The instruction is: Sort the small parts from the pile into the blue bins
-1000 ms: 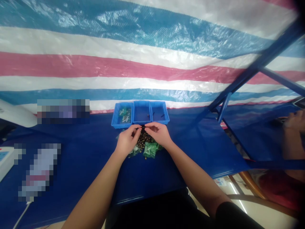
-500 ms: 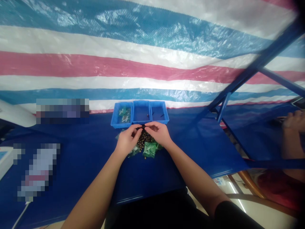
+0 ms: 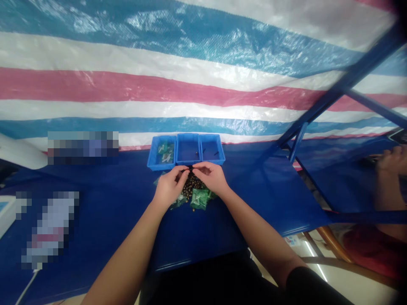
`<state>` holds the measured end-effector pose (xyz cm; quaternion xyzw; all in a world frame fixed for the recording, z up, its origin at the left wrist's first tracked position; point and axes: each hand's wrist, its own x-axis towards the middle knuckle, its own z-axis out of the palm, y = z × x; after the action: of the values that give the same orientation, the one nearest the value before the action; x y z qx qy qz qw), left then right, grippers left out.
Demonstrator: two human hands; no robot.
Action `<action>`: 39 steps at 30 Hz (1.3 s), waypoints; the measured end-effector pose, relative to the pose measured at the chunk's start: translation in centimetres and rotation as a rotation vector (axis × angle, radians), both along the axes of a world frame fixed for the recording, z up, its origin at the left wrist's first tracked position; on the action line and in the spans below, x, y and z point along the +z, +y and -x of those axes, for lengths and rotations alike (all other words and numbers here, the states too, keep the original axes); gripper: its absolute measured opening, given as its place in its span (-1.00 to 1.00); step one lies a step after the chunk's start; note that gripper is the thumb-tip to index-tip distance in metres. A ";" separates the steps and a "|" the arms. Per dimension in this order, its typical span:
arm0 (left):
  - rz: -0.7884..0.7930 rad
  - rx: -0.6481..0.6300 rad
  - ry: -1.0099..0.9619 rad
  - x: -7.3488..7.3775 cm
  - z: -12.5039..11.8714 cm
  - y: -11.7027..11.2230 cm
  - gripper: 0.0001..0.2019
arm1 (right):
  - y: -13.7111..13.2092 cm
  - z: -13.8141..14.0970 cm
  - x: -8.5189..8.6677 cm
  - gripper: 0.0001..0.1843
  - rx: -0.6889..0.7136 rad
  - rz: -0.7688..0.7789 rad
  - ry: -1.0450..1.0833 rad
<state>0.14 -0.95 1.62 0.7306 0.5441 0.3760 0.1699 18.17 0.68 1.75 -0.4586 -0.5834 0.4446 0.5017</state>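
My left hand (image 3: 170, 186) and my right hand (image 3: 212, 176) meet above a pile of small dark parts (image 3: 192, 186) on the blue table (image 3: 111, 203). Both pinch a tiny dark piece (image 3: 190, 168) between their fingertips. Small green bags (image 3: 199, 199) lie beside the pile, just under my hands. Behind my hands stand three blue bins side by side: the left bin (image 3: 163, 153) holds small packets, the middle bin (image 3: 188, 149) and the right bin (image 3: 212, 149) hold a few dark bits.
A striped plastic sheet (image 3: 190, 76) hangs behind the table. A blue metal frame (image 3: 321, 106) slants at the right. Another person's hand (image 3: 391, 163) is at the far right edge. Blurred items lie at the left of the table.
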 end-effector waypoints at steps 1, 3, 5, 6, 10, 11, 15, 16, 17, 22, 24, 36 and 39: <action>-0.004 -0.001 -0.009 0.0 0.0 0.0 -0.69 | 0.0 0.0 0.0 -0.77 -0.002 0.002 0.006; -0.016 -0.005 -0.023 -0.1 0.0 0.0 -0.69 | 0.1 0.0 0.0 -0.77 -0.007 0.006 0.012; -0.026 -0.008 -0.022 -0.1 0.0 0.1 -0.70 | 0.1 0.0 0.0 -0.76 -0.009 0.007 0.003; -0.030 -0.007 -0.019 -0.1 0.0 0.1 -0.71 | 0.1 0.0 0.0 -0.76 -0.008 0.008 -0.001; -0.016 0.001 -0.005 -0.1 0.0 0.1 -0.73 | 0.0 0.0 0.0 -0.75 0.023 0.014 0.005; -0.009 0.001 -0.001 0.0 0.1 0.1 -0.73 | 0.0 0.0 0.0 -0.75 0.027 0.014 0.008; 0.001 -0.001 0.003 0.0 0.0 0.0 -0.73 | 0.0 0.0 0.1 -0.76 0.015 0.005 0.012; -0.002 0.001 -0.004 0.0 0.0 0.0 -0.72 | 0.1 0.0 0.0 -0.76 0.008 0.005 0.013; -0.006 0.002 -0.010 0.0 -0.1 0.0 -0.71 | 0.1 0.0 0.0 -0.76 0.003 0.004 0.014; -0.026 0.006 -0.018 0.0 -0.1 0.0 -0.71 | 0.1 0.0 -0.4 -0.75 0.000 0.004 0.008; -0.025 0.009 -0.015 0.0 -0.1 0.0 -0.71 | 0.1 0.0 -0.4 -0.75 0.008 0.008 0.016; -0.048 0.009 -0.008 -0.4 0.0 0.3 -0.74 | 0.1 0.0 -0.2 -0.74 0.016 0.030 0.048; -0.028 0.028 0.002 -0.4 0.0 0.3 -0.74 | 0.0 0.1 0.1 -0.72 0.015 0.020 0.040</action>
<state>0.14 -0.68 1.24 0.7255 0.5492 0.3854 0.1536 18.07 0.68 1.87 -0.4501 -0.5723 0.4631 0.5054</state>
